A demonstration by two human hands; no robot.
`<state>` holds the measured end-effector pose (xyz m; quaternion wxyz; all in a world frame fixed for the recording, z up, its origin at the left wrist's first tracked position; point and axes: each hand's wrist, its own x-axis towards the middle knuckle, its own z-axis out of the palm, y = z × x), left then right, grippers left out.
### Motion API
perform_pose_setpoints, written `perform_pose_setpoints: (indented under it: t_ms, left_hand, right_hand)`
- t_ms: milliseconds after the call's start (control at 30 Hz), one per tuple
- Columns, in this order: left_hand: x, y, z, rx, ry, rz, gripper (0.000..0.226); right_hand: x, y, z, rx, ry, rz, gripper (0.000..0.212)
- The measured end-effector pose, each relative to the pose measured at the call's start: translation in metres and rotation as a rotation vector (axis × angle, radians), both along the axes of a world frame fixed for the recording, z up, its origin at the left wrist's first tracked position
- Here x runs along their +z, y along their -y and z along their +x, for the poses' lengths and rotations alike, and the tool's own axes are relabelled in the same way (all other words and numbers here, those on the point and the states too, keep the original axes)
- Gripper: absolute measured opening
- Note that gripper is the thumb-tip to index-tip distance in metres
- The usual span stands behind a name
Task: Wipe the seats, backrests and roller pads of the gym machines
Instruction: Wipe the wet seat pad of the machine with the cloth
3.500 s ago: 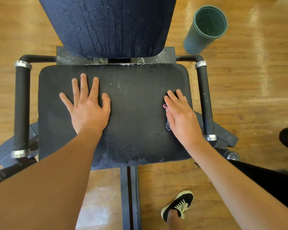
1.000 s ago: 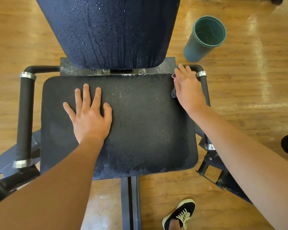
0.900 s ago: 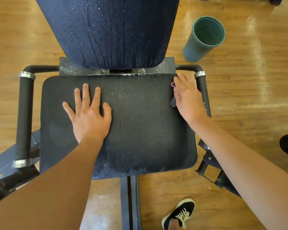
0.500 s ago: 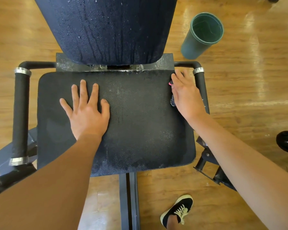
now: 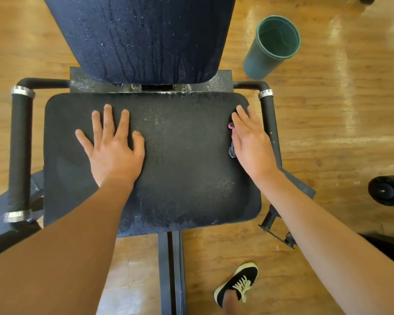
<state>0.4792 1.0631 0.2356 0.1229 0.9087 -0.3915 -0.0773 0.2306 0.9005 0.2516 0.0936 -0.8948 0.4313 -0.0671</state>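
The machine's black seat pad lies below me, speckled with wet droplets. Its dark blue backrest rises behind, streaked with drips. My left hand rests flat on the left half of the seat, fingers spread. My right hand lies flat with straight fingers at the seat's right edge. It presses a small dark cloth with a pink trim onto the pad. Most of the cloth is hidden under the palm.
Black foam handles flank the seat; the right handle is beside my right hand. A green bin stands on the wooden floor at back right. A black roller end shows far right. My shoe is beside the frame post.
My right hand has slid with the cloth from the seat's far right corner back toward me along the right edge. My left hand has stayed flat in place.
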Motion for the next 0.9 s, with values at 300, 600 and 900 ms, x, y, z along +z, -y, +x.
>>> perform_pose_setpoints:
  t_ms: [300,600,900]
  left_hand:
    - [-0.001,0.0,0.0,0.003,0.006,-0.023,0.054]
    - [-0.002,0.0,0.001,-0.001,0.014,-0.012,0.054]
    - [0.0,0.0,0.001,-0.007,0.013,0.002,0.056]
  right_hand:
    - [0.0,-0.044,-0.025,-0.044,0.081,0.004,0.038]
    - [-0.003,-0.03,-0.016,-0.01,0.056,0.005,0.038]
    - [-0.006,-0.077,-0.044,-0.058,0.102,0.015,0.038]
